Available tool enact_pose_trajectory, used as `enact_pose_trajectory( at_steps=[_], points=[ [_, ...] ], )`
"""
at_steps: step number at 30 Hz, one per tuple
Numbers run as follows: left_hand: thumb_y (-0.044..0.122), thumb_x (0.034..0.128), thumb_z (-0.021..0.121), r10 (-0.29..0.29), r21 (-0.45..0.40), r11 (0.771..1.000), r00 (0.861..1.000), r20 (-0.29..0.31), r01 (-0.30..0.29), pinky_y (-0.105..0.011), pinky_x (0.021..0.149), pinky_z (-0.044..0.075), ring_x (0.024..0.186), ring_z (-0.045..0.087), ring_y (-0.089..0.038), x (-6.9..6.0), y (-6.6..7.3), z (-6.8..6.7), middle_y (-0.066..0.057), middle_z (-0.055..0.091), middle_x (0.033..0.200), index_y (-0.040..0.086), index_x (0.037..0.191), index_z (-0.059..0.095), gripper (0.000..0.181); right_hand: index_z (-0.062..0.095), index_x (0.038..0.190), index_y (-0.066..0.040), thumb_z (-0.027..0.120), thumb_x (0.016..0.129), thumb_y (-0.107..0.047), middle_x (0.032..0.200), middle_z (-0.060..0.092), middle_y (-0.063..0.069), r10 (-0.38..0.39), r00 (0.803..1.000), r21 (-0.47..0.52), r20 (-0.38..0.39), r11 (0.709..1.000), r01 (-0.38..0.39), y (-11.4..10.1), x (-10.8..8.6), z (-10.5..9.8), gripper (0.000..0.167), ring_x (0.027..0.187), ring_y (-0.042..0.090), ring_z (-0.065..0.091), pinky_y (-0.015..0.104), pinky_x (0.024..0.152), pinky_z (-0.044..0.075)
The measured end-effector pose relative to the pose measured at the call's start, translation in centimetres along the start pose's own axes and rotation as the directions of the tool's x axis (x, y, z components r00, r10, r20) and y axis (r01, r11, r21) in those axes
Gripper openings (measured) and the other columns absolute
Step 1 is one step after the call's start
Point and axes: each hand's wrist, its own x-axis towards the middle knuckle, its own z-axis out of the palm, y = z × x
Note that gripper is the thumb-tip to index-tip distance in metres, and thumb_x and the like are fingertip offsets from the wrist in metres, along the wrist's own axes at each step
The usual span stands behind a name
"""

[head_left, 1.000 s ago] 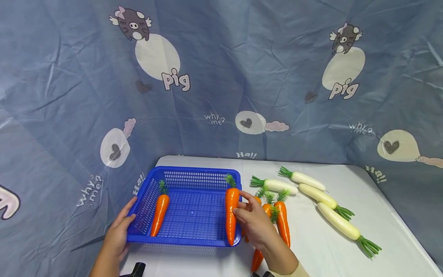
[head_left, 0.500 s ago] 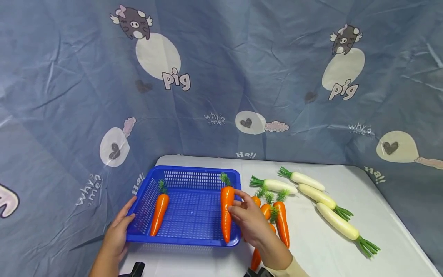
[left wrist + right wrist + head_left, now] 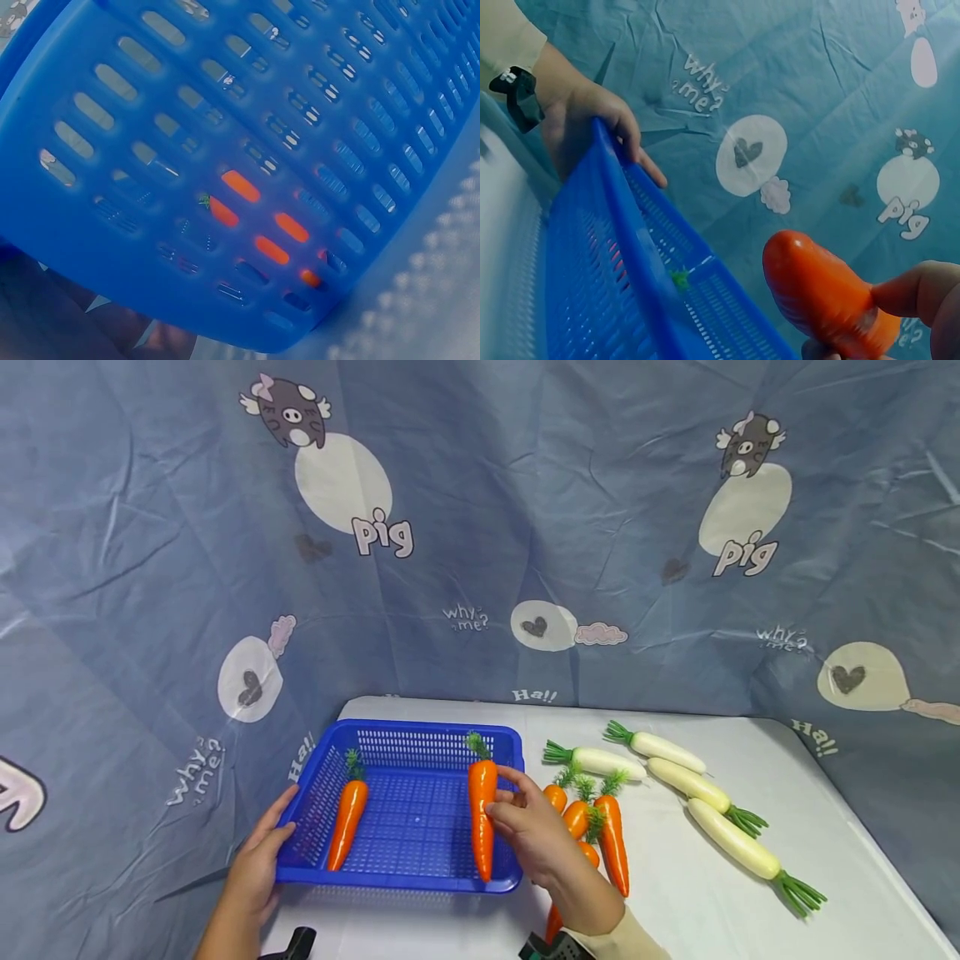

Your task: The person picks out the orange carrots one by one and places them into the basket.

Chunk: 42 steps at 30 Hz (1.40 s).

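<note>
The step in hand looks like loading carrots into the blue basket [image 3: 408,842]. The right hand [image 3: 534,837] pinches one carrot [image 3: 482,814] by its upper body, thumb and fingers parted only by its thickness. The carrot is over the basket's right part, leafy top away from the person, tip toward the near rim. The left hand [image 3: 253,864] grips the basket's left rim, well left of the pinch.

The next move seems to call for lowering the carrot, bringing its tip inside the near rim, then letting the fingers part.

As for edges, the right wall stands just beside the pinch, so the knuckles could catch it; in the head view the tip overlaps the near rim. Left of the grip, bare basket floor runs across to another carrot [image 3: 348,823] lying by the left wall, leaving ample room. Right of the grip, outside the wall, loose carrots [image 3: 612,843] crowd close to the forearm, while white radishes [image 3: 735,839] lie farther off on the table [image 3: 697,918].
</note>
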Motion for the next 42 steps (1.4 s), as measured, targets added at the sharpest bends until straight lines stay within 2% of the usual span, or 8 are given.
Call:
enact_pose_trajectory(
  at_steps=[3,6,11,20,26,32,38,42],
  points=[
    [0.026,0.1146,0.035,-0.012,0.005,1.000,1.000,-0.010,0.012,-0.037,0.079,0.061,0.103,0.065,-0.012,0.0,0.0,0.0,0.020,0.053,0.127,0.036,0.168,0.022,0.055,0.039,0.155,-0.004,0.066,0.091,0.000,0.110,0.056,0.008,-0.003,1.000,-0.005,0.025,1.000,0.004,0.1,0.2,0.2,0.070,0.098,0.018,0.063,0.030,0.092,0.055],
    [0.025,0.1145,0.035,0.004,-0.001,1.000,1.000,-0.008,-0.004,-0.036,0.078,0.061,0.102,0.065,-0.011,0.0,0.0,0.0,0.021,0.054,0.126,0.035,0.168,0.023,0.055,0.038,0.157,-0.005,0.067,0.091,0.000,0.112,0.058,0.009,0.000,0.999,-0.011,0.034,1.000,0.000,0.2,0.5,0.4,0.072,0.100,0.019,0.065,0.031,0.095,0.055],
    [0.024,0.1145,0.036,0.029,-0.013,0.999,0.999,0.012,-0.029,-0.034,0.079,0.060,0.103,0.064,-0.010,0.0,-0.1,0.0,0.022,0.055,0.126,0.032,0.168,0.022,0.056,0.037,0.158,-0.006,0.071,0.093,-0.003,0.114,0.059,0.009,0.015,1.000,-0.029,0.014,0.999,-0.015,0.2,0.6,0.6,0.073,0.105,0.022,0.069,0.034,0.102,0.054],
    [0.024,0.1149,0.033,0.015,-0.008,1.000,1.000,0.002,-0.015,-0.036,0.078,0.060,0.103,0.064,-0.011,0.0,0.0,0.0,0.021,0.052,0.127,0.031,0.168,0.020,0.056,0.038,0.158,-0.006,0.069,0.093,0.001,0.123,0.057,0.018,0.029,1.000,-0.038,0.003,0.999,-0.028,0.0,0.8,0.7,0.072,0.107,0.024,0.070,0.034,0.101,0.055],
    [0.026,0.1149,0.033,-0.003,0.003,1.000,1.000,-0.010,0.003,-0.035,0.079,0.061,0.104,0.064,-0.010,-0.1,0.1,0.2,0.012,0.044,0.134,0.034,0.168,0.020,0.055,0.038,0.158,-0.005,0.068,0.092,0.002,0.121,0.056,0.017,0.029,1.000,-0.038,0.005,0.999,-0.029,0.1,0.8,0.9,0.072,0.105,0.023,0.070,0.035,0.101,0.055],
    [0.025,0.1147,0.033,0.009,0.002,1.000,1.000,-0.009,-0.009,-0.036,0.079,0.061,0.103,0.065,-0.011,-0.2,0.1,0.2,0.013,0.047,0.133,0.032,0.168,0.020,0.055,0.038,0.157,-0.002,0.068,0.092,0.002,0.117,0.056,0.013,0.025,0.999,-0.045,0.039,0.999,-0.023,0.0,1.0,1.3,0.071,0.102,0.022,0.069,0.037,0.103,0.055],
    [0.024,0.1146,0.031,-0.021,0.025,0.999,0.999,-0.032,0.022,-0.036,0.078,0.061,0.102,0.065,-0.011,-0.1,0.2,0.3,0.000,0.033,0.149,0.034,0.168,0.020,0.056,0.043,0.154,-0.002,0.069,0.091,0.001,0.119,0.055,0.017,0.041,0.994,-0.101,0.098,0.994,-0.031,-0.3,1.4,1.8,0.068,0.105,0.023,0.069,0.037,0.100,0.056],
    [0.023,0.1146,0.031,-0.021,0.021,1.000,0.999,-0.028,0.022,-0.036,0.077,0.061,0.101,0.066,-0.011,-0.1,0.1,0.3,-0.004,0.029,0.153,0.033,0.168,0.020,0.056,0.048,0.151,-0.004,0.071,0.089,0.000,0.121,0.055,0.018,0.054,0.989,-0.179,0.139,0.983,-0.028,-0.5,1.8,2.0,0.066,0.107,0.026,0.068,0.042,0.101,0.056]
  ],
)
